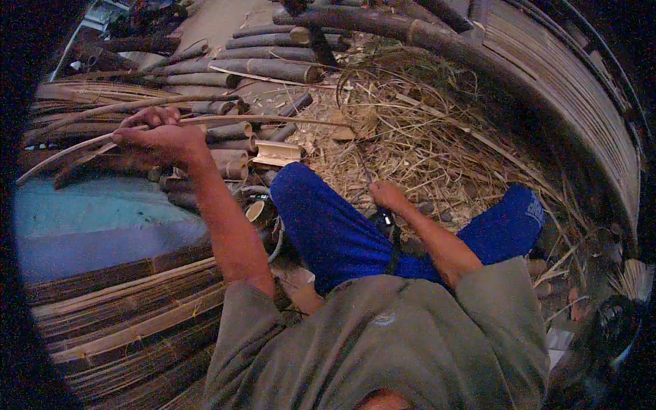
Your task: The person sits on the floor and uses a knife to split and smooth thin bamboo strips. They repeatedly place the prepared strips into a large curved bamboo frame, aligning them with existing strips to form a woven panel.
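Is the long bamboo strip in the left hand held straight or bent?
Bent. The left hand grips the bamboo strip, which curves down to the left and runs right toward the straw litter.

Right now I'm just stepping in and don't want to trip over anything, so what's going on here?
A person sits on the ground in blue trousers. The left hand grips a long thin bamboo strip out over a pile of cut bamboo poles. The right hand holds a dark-handled tool by the knee. Dry shavings cover the ground ahead, and split slats lie at the left.
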A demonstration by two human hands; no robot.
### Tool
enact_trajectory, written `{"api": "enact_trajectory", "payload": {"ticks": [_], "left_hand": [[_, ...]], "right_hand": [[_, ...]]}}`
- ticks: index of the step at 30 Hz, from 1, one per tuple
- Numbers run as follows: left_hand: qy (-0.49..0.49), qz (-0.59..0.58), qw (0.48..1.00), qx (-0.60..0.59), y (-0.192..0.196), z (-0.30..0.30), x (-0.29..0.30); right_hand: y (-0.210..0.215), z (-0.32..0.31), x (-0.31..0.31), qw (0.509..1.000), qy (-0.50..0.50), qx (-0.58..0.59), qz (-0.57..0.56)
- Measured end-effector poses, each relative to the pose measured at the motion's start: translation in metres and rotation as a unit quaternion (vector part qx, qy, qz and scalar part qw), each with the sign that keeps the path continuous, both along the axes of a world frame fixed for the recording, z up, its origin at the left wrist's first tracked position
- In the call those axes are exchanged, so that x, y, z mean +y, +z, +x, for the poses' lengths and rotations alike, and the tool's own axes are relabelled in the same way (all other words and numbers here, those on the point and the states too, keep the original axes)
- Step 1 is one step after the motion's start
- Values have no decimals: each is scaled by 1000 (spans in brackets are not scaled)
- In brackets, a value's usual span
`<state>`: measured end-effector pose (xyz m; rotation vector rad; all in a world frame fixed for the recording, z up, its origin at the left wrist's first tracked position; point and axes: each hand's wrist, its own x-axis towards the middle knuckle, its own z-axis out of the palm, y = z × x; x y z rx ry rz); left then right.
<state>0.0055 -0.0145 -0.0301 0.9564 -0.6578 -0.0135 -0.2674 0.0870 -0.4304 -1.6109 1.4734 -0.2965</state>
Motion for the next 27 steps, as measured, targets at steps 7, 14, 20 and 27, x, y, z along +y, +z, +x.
{"api": "enact_trajectory", "payload": {"ticks": [7,14,20,27], "left_hand": [[-136,-37,989,44,-6,7,-3],[-202,-60,978,5,18,13,27],[-338,-68,938,27,-2,-17,51],[-192,-66,978,44,2,-43,59]], "right_hand": [[47,-3,19,925,-182,-286,172],[171,-10,60,989,-106,-87,-62],[261,44,21,963,16,-171,-207],[261,93,9,942,34,-165,-289]]}}
